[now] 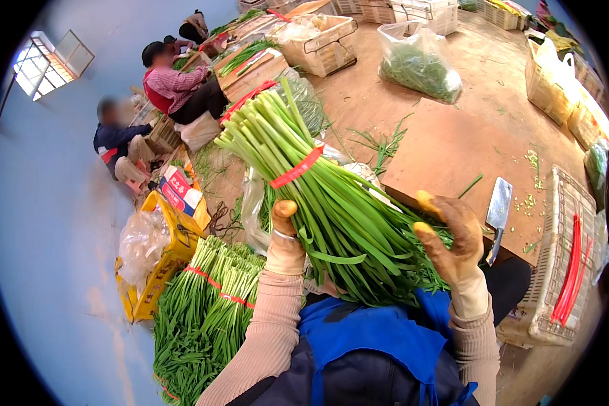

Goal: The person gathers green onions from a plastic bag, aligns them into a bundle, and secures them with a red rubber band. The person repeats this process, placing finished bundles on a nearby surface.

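A thick bundle of garlic chives [330, 203] lies slanted across my lap, its pale cut ends pointing up and away to the left. One red tie [298, 168] wraps its stem part. My left hand [285, 223], in a stained glove, grips the bundle from below and the left; most of its fingers are hidden behind the leaves. On the right, my gloved right hand [451, 238] has its fingers apart beside the leafy end and holds nothing. Beyond it a cleaver [498, 205] rests on a wooden board [436, 147].
Tied chive bundles [208, 299] are stacked at my left by a yellow crate [147, 284]. Red ties [571, 274] lie on a plastic crate [548, 304] at right. A bag of greens [418, 66] stands ahead. Two nearer co-workers [175, 83] sit along the wall.
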A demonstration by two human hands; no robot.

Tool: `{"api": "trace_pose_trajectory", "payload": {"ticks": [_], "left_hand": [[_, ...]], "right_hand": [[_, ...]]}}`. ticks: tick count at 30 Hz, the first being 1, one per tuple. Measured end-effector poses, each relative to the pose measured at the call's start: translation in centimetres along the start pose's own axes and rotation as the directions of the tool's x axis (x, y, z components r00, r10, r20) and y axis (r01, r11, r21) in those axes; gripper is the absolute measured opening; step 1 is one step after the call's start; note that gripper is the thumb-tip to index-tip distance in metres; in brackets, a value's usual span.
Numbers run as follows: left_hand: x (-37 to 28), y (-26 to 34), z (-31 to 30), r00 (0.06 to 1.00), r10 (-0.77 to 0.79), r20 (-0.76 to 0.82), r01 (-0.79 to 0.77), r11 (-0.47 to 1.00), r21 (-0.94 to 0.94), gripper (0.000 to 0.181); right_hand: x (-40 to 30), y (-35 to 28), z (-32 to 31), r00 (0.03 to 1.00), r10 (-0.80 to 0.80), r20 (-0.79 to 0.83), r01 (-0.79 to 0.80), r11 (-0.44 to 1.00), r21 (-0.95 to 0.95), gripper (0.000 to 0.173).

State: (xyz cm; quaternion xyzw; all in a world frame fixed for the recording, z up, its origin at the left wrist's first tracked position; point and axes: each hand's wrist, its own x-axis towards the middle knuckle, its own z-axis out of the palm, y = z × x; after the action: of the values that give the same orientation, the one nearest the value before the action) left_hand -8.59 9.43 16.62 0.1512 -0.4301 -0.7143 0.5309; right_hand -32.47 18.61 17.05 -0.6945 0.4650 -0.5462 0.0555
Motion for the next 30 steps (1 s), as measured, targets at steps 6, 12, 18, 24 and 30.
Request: {"api": "trace_pose_trajectory", "payload": {"ticks": [6, 12, 18, 24, 30], "left_hand": [[1.3, -0.5, -1.0, 0.992, -0.062, 0.105, 0.071, 0.995, -0.076, 0.080], [0.9, -0.8, 0.6, 0.999, -0.040, 0.013, 0.037, 0.987, 0.155, 0.083], [0.2, -1.3, -0.9, 0.964, -0.240, -0.112, 0.239, 0.971, -0.025, 0.075], [0.8, -2.0, -1.8, 0.965, -0.228, 0.128, 0.213, 0.969, 0.121, 0.080], [0.8, -1.1, -0.2, 0.959, -0.253, 0.128, 0.180, 0.892, 0.415, 0.072]], "right_hand": [[3.3, -3.0, 2.1, 0.981, -0.196, -0.004, 0.195, 0.980, -0.049, 0.038], [8.7, -5.6, 2.6, 0.969, -0.211, 0.128, 0.230, 0.959, -0.163, 0.059], [10.4, -6.5, 2.6, 0.952, -0.126, 0.280, 0.241, 0.871, -0.428, 0.055], [9.2, -5.6, 3.0, 0.985, -0.120, 0.126, 0.140, 0.976, -0.164, 0.035], [9.5, -6.2, 2.7, 0.994, 0.012, -0.106, 0.017, 0.964, 0.266, 0.026]]}}
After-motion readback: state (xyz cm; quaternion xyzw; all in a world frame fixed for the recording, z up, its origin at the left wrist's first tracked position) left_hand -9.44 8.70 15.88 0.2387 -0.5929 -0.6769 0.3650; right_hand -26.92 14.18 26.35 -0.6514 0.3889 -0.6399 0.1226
